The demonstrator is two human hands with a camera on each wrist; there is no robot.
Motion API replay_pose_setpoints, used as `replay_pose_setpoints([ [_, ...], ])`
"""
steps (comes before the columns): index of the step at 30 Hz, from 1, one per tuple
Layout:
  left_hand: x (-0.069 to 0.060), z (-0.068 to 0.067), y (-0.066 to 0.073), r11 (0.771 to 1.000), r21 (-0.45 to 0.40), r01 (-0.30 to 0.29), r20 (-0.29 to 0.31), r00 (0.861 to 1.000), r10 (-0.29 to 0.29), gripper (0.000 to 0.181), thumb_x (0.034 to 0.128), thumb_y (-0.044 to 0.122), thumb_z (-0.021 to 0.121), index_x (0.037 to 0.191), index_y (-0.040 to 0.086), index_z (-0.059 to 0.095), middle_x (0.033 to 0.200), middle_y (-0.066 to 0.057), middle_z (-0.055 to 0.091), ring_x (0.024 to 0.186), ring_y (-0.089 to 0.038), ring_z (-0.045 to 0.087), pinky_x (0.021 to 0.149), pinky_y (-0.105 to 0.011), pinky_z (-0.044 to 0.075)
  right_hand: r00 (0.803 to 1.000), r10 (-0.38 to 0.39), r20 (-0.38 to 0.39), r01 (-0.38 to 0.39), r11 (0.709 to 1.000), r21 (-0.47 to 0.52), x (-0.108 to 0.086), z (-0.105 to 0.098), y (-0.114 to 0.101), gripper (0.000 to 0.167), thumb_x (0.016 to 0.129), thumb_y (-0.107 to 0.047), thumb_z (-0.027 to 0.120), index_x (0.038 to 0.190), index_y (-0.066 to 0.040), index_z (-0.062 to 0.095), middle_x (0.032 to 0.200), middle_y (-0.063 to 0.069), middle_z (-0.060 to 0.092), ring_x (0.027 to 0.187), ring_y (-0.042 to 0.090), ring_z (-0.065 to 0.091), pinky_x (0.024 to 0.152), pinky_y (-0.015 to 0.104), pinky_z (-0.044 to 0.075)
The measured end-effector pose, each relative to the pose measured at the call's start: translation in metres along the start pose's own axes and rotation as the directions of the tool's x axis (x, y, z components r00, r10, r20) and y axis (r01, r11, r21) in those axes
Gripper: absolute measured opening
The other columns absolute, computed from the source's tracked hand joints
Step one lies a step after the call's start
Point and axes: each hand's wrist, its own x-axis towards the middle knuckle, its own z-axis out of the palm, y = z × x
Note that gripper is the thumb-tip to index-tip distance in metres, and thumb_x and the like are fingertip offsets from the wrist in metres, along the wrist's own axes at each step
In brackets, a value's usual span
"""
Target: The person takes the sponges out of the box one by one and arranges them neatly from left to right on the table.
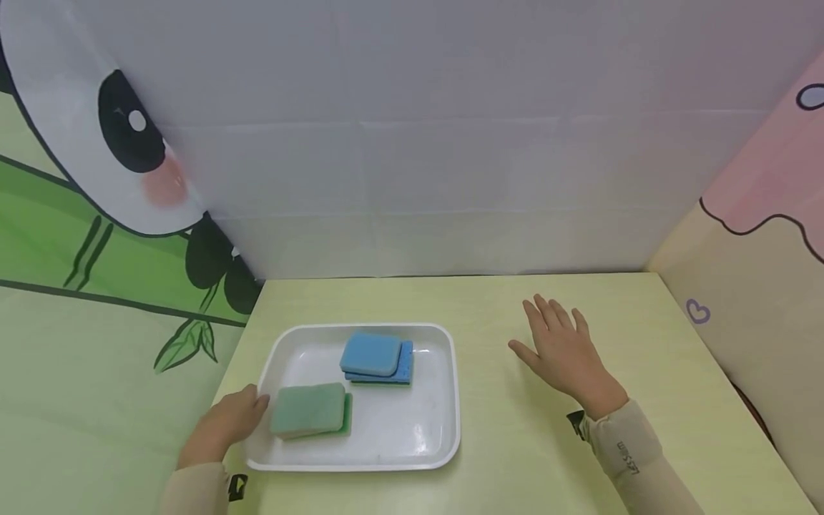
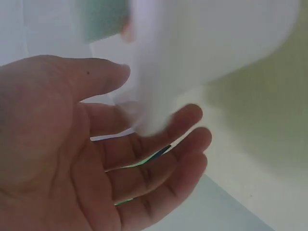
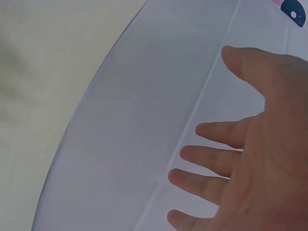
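A white tray (image 1: 399, 443) lies on the pale yellow table, holding green sponges (image 1: 307, 409) at its front left and blue sponges (image 1: 370, 353) toward the back. My left hand (image 1: 228, 422) holds the tray's left rim, its thumb over the edge. In the left wrist view the tray's blurred rim (image 2: 151, 96) passes between the thumb and the bent fingers (image 2: 144, 180) of that hand, hiding part of them. To the right of the tray, my right hand (image 1: 566, 354) hovers over the table, fingers spread and nothing held. Its palm (image 3: 262, 159) faces the right wrist camera.
The table (image 1: 496, 458) extends past the tray on the right. A pale grey sheet (image 1: 450, 164) rises behind the table's back edge. Printed cloths with a green pattern (image 1: 116, 236) and a pink one (image 1: 766, 186) hang at the left and right sides.
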Motion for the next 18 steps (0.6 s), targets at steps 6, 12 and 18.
replay_pose_setpoints([
  [6,0.001,0.014,-0.006,0.999,-0.039,0.027,0.024,0.999,-0.026,0.029,0.1053,0.024,0.039,0.102,-0.004,0.044,0.087,-0.020,0.061,0.074,-0.028,0.059,0.066,-0.050,0.049,1.000,-0.007,0.011,0.007,1.000,-0.004,0.000,0.002,0.000,0.073,0.100,-0.046,0.055,0.151,0.002,0.035,0.154,0.026,0.034,0.140,0.047,0.030,0.108,0.069,0.017],
  [12,0.003,0.031,-0.007,0.995,-0.087,0.044,-0.045,0.998,-0.048,0.026,0.1034,0.018,0.042,0.102,-0.007,0.036,0.079,-0.021,0.057,0.067,-0.030,0.060,0.058,-0.047,0.050,1.000,-0.023,0.018,0.023,1.000,0.005,0.005,0.003,0.003,0.073,0.100,-0.045,0.056,0.150,0.003,0.034,0.154,0.027,0.034,0.140,0.047,0.031,0.108,0.069,0.017],
  [18,0.008,0.043,-0.008,0.989,-0.137,0.054,-0.102,0.992,-0.068,0.029,0.0973,0.012,0.052,0.106,-0.011,0.037,0.086,-0.029,0.059,0.074,-0.036,0.064,0.061,-0.049,0.053,0.998,-0.040,0.038,0.040,0.999,0.019,0.010,0.006,0.005,0.073,0.100,-0.045,0.056,0.151,0.002,0.033,0.155,0.026,0.033,0.140,0.047,0.030,0.108,0.069,0.017],
])
